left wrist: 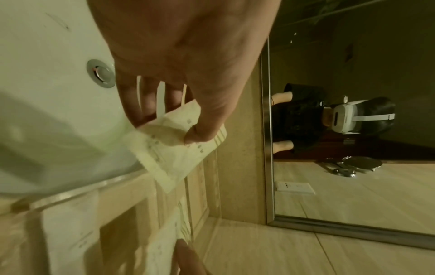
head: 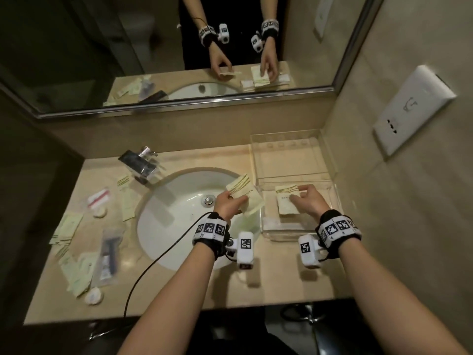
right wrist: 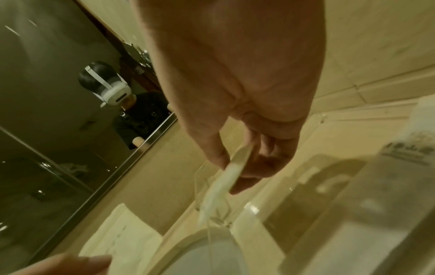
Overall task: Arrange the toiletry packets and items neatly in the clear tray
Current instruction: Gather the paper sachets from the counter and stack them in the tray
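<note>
The clear tray [head: 289,160] stands on the counter to the right of the sink. My right hand [head: 299,194] pinches a cream packet [head: 286,201] with green stripes and holds it low over the tray's near half; the right wrist view shows the packet [right wrist: 226,180] edge-on between thumb and fingers. My left hand [head: 234,198] grips a small fanned stack of similar cream packets [head: 243,193] above the sink's right rim, just left of the tray. In the left wrist view the thumb [left wrist: 202,134] presses on that stack [left wrist: 174,154].
Several more packets [head: 69,226], a bagged razor [head: 110,252] and round white soaps [head: 93,295] lie scattered on the counter left of the sink [head: 179,226]. The chrome faucet [head: 140,162] stands at the back left. A mirror and a wall socket [head: 409,111] border the tray's corner.
</note>
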